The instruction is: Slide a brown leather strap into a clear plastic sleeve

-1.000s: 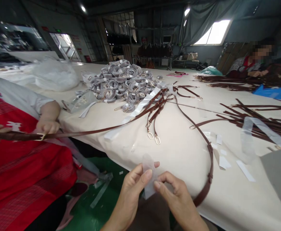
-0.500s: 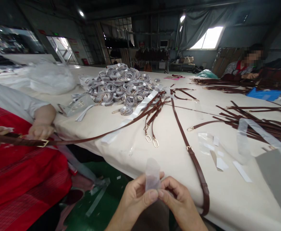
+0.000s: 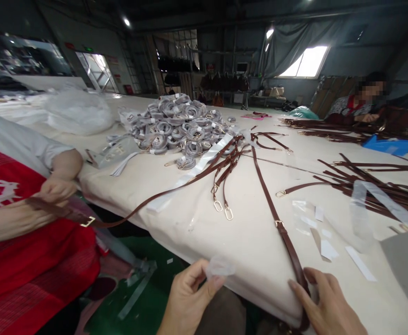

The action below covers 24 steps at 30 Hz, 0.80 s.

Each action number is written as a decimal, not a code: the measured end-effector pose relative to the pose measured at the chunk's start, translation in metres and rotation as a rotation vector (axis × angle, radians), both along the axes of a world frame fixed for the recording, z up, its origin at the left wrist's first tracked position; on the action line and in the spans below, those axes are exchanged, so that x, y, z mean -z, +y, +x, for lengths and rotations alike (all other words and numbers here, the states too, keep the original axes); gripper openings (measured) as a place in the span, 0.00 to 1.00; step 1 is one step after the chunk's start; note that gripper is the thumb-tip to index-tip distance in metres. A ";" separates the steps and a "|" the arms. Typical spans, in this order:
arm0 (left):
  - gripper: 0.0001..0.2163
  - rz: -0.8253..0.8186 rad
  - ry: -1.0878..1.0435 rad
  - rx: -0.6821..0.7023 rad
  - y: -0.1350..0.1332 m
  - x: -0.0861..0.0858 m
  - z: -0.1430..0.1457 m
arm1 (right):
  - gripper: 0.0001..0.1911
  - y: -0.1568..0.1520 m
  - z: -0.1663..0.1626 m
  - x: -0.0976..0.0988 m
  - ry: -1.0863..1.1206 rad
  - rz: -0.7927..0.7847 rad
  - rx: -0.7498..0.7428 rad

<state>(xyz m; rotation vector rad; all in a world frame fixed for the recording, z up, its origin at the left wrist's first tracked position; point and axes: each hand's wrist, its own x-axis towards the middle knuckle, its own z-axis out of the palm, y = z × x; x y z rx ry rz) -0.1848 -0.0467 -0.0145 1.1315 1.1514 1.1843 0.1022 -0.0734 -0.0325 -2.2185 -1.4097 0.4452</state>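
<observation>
My left hand (image 3: 190, 295) pinches a small piece of clear plastic film (image 3: 221, 266) between thumb and fingers, just off the table's front edge. At the edge, my right hand (image 3: 324, 298) has its thumb and fingers on either side of a brown leather strap (image 3: 267, 193). This strap has a gold buckle, runs back across the table and droops over the front edge. How firmly the right fingers press on it is hard to see.
Coiled, wrapped straps (image 3: 176, 123) lie heaped on the white table (image 3: 190, 242). More brown straps (image 3: 357, 186) and paper scraps (image 3: 325, 249) are at right. A co-worker in a red apron (image 3: 64, 260) handles another strap at left; a second person sits at far right.
My right hand has let go of the plastic film and moved right to the strap. The film stays in my left hand. The co-worker's strap has sagged lower.
</observation>
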 end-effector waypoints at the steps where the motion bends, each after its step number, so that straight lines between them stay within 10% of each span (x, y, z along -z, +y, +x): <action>1: 0.13 -0.005 0.005 -0.005 0.001 0.000 0.001 | 0.24 0.002 0.001 0.002 -0.014 -0.041 -0.021; 7: 0.14 -0.032 0.027 -0.020 0.007 0.003 0.004 | 0.15 0.018 0.000 -0.007 0.004 -0.162 -0.112; 13: 0.15 -0.067 0.045 0.012 0.003 0.003 0.007 | 0.24 0.022 -0.011 -0.039 0.779 -0.208 -0.187; 24: 0.17 -0.120 0.042 0.014 -0.004 0.009 0.000 | 0.19 0.040 -0.028 -0.136 1.293 0.194 -0.370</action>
